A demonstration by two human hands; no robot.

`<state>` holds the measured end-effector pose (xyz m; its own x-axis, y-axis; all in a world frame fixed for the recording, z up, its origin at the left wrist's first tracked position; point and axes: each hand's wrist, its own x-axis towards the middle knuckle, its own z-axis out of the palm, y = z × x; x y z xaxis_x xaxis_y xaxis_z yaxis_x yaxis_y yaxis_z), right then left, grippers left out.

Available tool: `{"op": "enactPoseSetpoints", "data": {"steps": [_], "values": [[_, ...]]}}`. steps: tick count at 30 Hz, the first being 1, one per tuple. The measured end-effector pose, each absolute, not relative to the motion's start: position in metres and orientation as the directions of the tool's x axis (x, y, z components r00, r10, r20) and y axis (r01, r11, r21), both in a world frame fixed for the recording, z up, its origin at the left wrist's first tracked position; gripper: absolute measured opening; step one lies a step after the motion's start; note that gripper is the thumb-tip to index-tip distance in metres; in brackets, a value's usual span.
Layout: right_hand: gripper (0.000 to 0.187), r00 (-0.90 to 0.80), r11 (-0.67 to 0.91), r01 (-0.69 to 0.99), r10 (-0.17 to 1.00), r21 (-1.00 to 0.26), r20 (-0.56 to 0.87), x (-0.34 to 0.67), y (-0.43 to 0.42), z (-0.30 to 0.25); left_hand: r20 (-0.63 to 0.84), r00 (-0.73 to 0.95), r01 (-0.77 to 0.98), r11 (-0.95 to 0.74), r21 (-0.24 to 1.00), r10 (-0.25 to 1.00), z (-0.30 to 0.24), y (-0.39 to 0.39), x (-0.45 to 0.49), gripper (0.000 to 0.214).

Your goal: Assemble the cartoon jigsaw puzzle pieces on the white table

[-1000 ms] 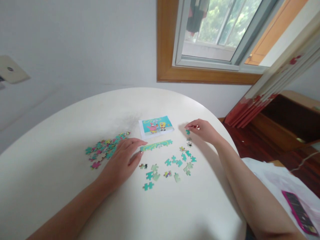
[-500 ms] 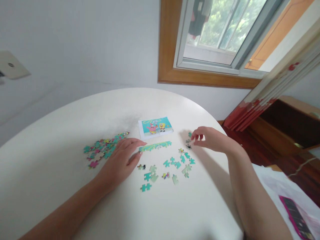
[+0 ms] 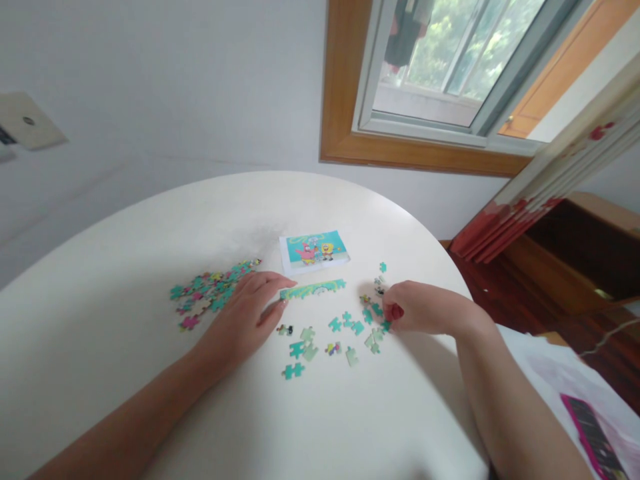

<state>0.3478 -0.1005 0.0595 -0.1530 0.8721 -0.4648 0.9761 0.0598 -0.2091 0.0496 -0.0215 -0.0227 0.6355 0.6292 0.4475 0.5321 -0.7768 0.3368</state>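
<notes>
A joined strip of jigsaw puzzle (image 3: 315, 289), teal with yellow-green marks, lies mid-table. At its left end rests my left hand (image 3: 255, 303), thumb and forefinger apart around the corner, holding nothing up. My right hand (image 3: 413, 308) is lowered to the table at the right of the loose pieces, fingers pinched at a teal puzzle piece (image 3: 387, 326) that they partly cover. Several loose teal and pale green pieces (image 3: 297, 349) are spread below the strip. Behind the strip lies a picture card (image 3: 316, 251) with a pink and a yellow cartoon figure.
A heap of mixed puzzle pieces (image 3: 200, 300) sits left of my left hand. The round white table (image 3: 240, 213) stands by a wall and window (image 3: 430, 67). At the lower right, a pink-edged phone (image 3: 595, 433) lies on a white-covered surface.
My right hand has moved down towards me, from the far right pieces to a teal piece nearer, and its fingers have closed. My left hand stays at the strip. The view shifted slightly.
</notes>
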Motion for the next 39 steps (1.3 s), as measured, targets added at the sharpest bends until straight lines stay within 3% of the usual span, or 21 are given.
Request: {"op": "enactPoseSetpoints", "data": {"steps": [12,18,22,25,28,33,39], "values": [[0.011,-0.242,0.103,0.944,0.860,-0.313,-0.450,0.363,-0.093,0.051,0.437,0.630,0.543,-0.766,0.344,0.642,-0.024,-0.022,0.049,0.025],[0.009,-0.384,0.097,0.780,0.855,-0.619,-0.349,0.364,-0.084,0.055,0.433,0.636,0.537,-0.769,0.346,0.639,-0.021,-0.022,0.050,0.025],[0.007,-0.273,-0.053,0.545,0.932,-0.837,-0.236,0.359,-0.070,0.041,0.439,0.621,0.546,-0.760,0.352,0.650,-0.021,-0.023,0.050,0.026],[0.016,-0.212,-0.091,0.374,0.961,-0.923,-0.180,0.353,-0.061,0.031,0.429,0.616,0.553,-0.750,0.363,0.661,-0.022,-0.023,0.049,0.026],[0.031,-0.185,-0.089,0.312,0.971,-0.946,-0.152,0.349,-0.057,0.028,0.428,0.624,0.541,-0.757,0.366,0.654,-0.022,-0.023,0.049,0.026],[0.026,-0.121,-0.155,0.244,0.975,-0.957,-0.189,0.347,-0.056,0.029,0.438,0.622,0.535,-0.761,0.368,0.649,-0.022,-0.023,0.050,0.026],[0.030,-0.122,-0.130,0.234,0.979,-0.964,-0.161,0.342,-0.056,0.025,0.436,0.622,0.537,-0.760,0.367,0.650,-0.022,-0.023,0.050,0.026]]}}
